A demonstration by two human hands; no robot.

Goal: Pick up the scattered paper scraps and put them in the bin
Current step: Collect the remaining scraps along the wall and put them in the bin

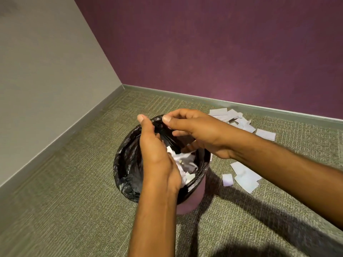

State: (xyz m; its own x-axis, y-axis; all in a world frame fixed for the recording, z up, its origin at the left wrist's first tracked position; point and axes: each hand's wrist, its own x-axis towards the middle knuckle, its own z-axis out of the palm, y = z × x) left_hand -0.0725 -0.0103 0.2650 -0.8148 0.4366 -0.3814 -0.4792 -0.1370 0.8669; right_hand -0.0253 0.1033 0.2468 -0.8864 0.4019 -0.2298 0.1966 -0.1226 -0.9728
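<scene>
Olive-green ribbed carpet (74,182) fills a room corner where a beige wall (37,71) meets a purple wall (222,43), with a grey baseboard (241,106) running along both.

Near the corner the bin (187,201), a small round one with a pinkish body, stands upright on the carpet. Its long axis is vertical and its mouth faces up. A black liner (126,164) is folded over its rim. White paper scraps (185,162) lie crumpled inside. More loose scraps (232,117) lie flat in a pile by the purple wall's baseboard, and a nearer group (245,177) lies just right of the bin. Any print on them is too faint to read.

Both hands are over the bin's mouth. The right hand (200,132) pinches the liner at the far rim between thumb and curled fingers. The left hand (157,154) reaches across the opening with its thumb up against the same stretch of liner. Its fingers are hidden under the palm, so I cannot tell whether it grips anything.
</scene>
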